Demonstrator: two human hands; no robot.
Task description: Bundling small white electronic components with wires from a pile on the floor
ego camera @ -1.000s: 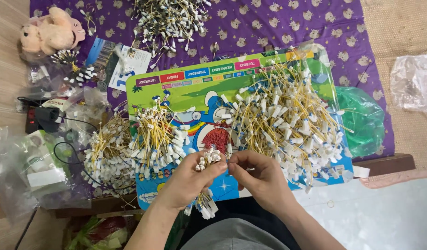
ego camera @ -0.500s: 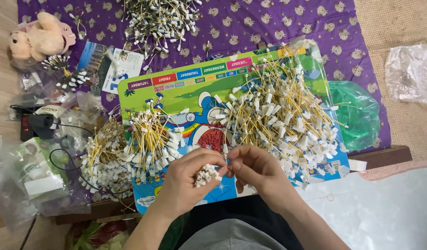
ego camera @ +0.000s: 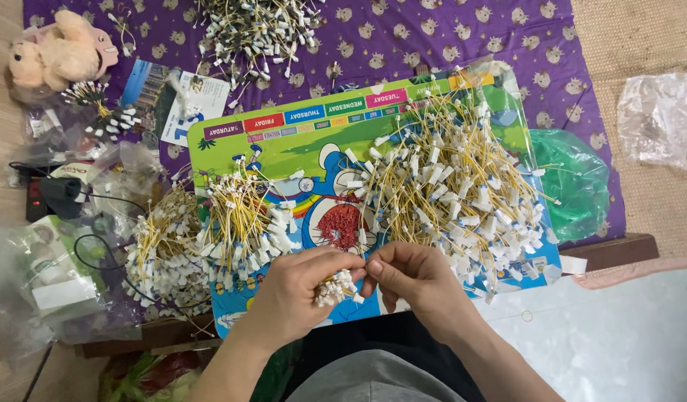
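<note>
Two hands at work: left hand [ego camera: 295,294] clutches a bundle of white-tipped yellow wires [ego camera: 334,287]. Right hand [ego camera: 414,279] pinches one tip, above the colourful cartoon board [ego camera: 314,141].

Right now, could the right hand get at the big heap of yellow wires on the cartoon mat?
Probably yes. The right hand sits just below the heap of yellow wires, with nothing lying between them, though its fingers are pinched at the small bundle that the left hand holds.
</note>
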